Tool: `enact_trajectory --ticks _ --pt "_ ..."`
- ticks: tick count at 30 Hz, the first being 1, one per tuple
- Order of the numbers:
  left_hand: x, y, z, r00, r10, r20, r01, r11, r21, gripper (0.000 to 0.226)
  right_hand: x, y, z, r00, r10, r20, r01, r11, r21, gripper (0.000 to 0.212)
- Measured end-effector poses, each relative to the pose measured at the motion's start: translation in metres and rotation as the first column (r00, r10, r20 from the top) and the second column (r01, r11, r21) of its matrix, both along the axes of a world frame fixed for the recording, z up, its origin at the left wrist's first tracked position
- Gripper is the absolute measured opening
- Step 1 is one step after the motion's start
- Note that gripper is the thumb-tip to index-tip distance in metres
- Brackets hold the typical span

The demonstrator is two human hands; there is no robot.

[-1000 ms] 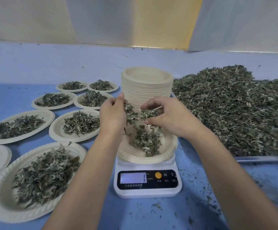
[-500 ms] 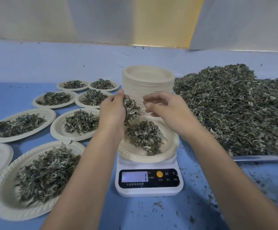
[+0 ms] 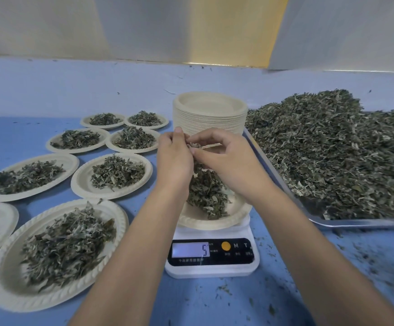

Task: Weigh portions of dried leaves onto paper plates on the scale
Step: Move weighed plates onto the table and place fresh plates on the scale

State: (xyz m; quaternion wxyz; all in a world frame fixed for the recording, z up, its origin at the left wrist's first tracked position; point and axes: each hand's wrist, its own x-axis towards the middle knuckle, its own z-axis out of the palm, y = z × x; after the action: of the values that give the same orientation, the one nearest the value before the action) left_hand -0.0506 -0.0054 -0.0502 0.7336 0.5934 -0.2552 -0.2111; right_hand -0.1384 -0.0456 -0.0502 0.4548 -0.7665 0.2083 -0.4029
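A white digital scale stands in the middle of the blue table, its display lit. On it sits a paper plate with a heap of dried leaves. Above that heap my left hand holds a clump of leaves, and my right hand pinches at the same clump with its fingertips. Both hands hover over the plate, touching each other at the fingers.
A tall stack of empty paper plates stands just behind the scale. A metal tray piled with loose dried leaves fills the right side. Several filled plates lie on the left. Leaf crumbs litter the table near the scale.
My hands have drawn together above the plate, the right hand's fingers now at the clump in my left. The heap on the plate has grown since a second ago.
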Motion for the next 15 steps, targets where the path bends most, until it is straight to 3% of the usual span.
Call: enact_trajectory --ticks 7,15 --pt "-0.001 -0.002 -0.003 0.999 0.015 0.051 -0.016 1.0 0.024 0.025 0.0 -0.002 -0.003 0.998 -0.061 0.001 0.061 0.998 0.006 0.022" --pt "0.007 0.001 -0.005 0.996 0.088 -0.027 -0.086 0.995 0.044 0.023 -0.008 -0.01 0.004 0.998 -0.058 0.039 0.056 0.996 0.063 0.021"
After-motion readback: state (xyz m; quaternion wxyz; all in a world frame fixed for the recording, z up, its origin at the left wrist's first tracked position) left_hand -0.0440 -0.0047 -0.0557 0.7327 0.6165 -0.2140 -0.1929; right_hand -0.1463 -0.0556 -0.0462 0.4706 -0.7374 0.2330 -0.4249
